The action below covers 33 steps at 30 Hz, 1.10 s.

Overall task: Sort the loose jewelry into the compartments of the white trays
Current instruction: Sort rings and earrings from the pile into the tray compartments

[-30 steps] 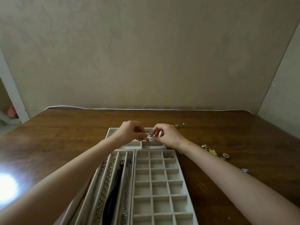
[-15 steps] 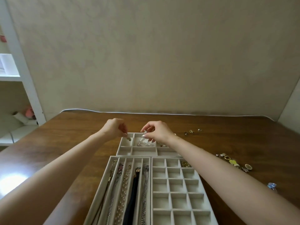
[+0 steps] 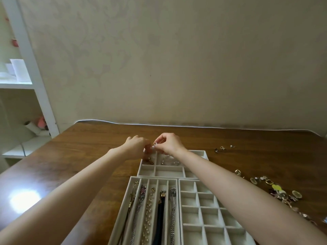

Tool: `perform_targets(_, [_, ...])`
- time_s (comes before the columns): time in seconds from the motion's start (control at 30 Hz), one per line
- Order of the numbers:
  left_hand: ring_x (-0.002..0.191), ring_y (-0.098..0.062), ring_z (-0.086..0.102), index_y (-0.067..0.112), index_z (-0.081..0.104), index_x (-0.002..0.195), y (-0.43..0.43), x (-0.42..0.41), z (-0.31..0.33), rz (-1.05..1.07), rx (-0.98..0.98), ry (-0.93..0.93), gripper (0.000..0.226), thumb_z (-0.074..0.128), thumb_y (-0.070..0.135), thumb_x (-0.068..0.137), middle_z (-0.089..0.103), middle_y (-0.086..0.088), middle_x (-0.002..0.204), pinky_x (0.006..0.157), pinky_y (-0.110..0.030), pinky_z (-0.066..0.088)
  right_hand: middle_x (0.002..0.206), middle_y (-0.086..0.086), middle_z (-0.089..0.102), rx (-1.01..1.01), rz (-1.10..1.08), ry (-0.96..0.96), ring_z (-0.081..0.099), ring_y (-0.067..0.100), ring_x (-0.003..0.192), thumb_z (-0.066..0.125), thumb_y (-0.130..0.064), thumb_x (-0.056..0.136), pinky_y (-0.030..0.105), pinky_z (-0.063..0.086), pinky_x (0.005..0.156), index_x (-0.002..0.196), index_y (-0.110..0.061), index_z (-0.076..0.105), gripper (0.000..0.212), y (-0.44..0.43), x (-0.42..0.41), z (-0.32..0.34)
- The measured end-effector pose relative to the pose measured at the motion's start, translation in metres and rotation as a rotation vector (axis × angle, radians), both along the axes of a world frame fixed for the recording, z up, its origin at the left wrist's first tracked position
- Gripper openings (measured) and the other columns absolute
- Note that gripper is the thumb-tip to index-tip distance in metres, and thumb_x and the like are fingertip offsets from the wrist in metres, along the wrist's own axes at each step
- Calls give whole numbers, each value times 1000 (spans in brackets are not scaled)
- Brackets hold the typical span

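Three white trays lie on the wooden table. Over the far tray [image 3: 169, 172], my left hand [image 3: 135, 146] and my right hand [image 3: 169, 143] meet, and both pinch a small clear beaded piece [image 3: 155, 145] between their fingertips. More clear beads [image 3: 169, 161] lie in a far compartment below them, and a small dark and gold piece [image 3: 150, 160] sits in the compartment to the left. The near left tray [image 3: 131, 181] has long slots with several necklaces. The near right grid tray [image 3: 195, 200] shows bare small compartments.
Loose rings and earrings [image 3: 276, 190] are scattered on the table to the right of the trays. A few small pieces [image 3: 223, 148] lie farther back. A white cable [image 3: 194, 126] runs along the wall edge. White shelves [image 3: 23, 82] stand at the left.
The view has swung left and the trays sit lower right in it. My hands drew apart for a moment, then came back together over the far tray, pinching the beaded piece.
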<state>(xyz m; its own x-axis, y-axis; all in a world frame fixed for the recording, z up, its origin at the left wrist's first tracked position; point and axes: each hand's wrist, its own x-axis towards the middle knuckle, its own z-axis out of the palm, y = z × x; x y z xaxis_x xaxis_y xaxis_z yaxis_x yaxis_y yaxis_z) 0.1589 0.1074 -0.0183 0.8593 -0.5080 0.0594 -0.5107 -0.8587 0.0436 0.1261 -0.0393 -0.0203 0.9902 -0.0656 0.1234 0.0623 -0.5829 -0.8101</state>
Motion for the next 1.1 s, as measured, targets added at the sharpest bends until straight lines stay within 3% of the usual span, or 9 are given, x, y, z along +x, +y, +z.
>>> perform_targets(0.13, [104,-22,54,20,67,90,12,3,-1,120,-308,-73,10,61,22,83,62,-1,102,84,-34,44,84,3,67,-59,-14,3,56,9,77,76,-15,78,10,37,53,92,-7,72,16,6,8,-1])
perform_targets(0.23, [103,-24,51,19,69,87,18,0,-1,180,-396,-106,14,56,15,82,60,-4,100,84,-36,46,93,6,71,-123,-5,-21,55,10,78,74,-13,80,18,39,61,88,-9,72,9,11,13,-2])
perform_targets(0.33, [105,-22,46,24,71,93,17,-9,-2,111,-326,-72,17,57,23,83,53,-1,97,87,-36,44,91,6,71,-137,-6,-60,56,11,77,79,-16,75,21,40,68,86,-8,71,16,13,13,-1])
perform_targets(0.47, [103,-20,40,35,66,103,8,-18,-8,-36,-95,5,21,58,30,85,42,4,97,84,-29,34,84,2,68,-88,-19,-79,60,12,78,80,-18,73,22,47,69,86,-9,69,19,6,11,0])
perform_targets(0.67, [108,-20,42,29,64,108,-4,-12,-6,-107,68,-192,20,55,26,90,50,0,114,85,-27,32,74,-2,66,-2,-27,-127,59,5,63,81,-16,73,7,41,54,87,-8,69,20,-16,-3,8])
perform_targets(0.8, [105,-17,44,29,65,99,4,-15,2,-199,57,-349,17,59,39,86,53,7,108,83,-27,29,72,-4,65,72,-47,-162,59,5,62,79,-15,75,18,46,63,87,-9,68,17,-35,-13,12])
perform_targets(0.9, [88,-21,53,24,65,83,3,-25,8,-305,-112,-503,9,71,28,78,61,6,90,73,-30,30,76,0,67,128,-47,-145,58,8,61,77,-15,77,20,48,60,89,-7,67,17,-45,-19,12])
perform_targets(1.03, [90,-8,40,26,61,95,-16,-51,3,-369,-60,-324,20,53,43,89,60,16,100,76,-25,21,81,0,67,25,-3,-58,58,7,63,76,-18,79,12,41,49,91,-10,68,17,-49,-28,6])
perform_targets(1.1, [92,-10,42,25,59,96,-27,-62,-4,-396,-13,-339,22,50,45,90,61,14,102,77,-25,22,83,3,68,8,11,-33,59,8,64,75,-14,80,12,41,46,93,-9,67,16,-50,-31,3])
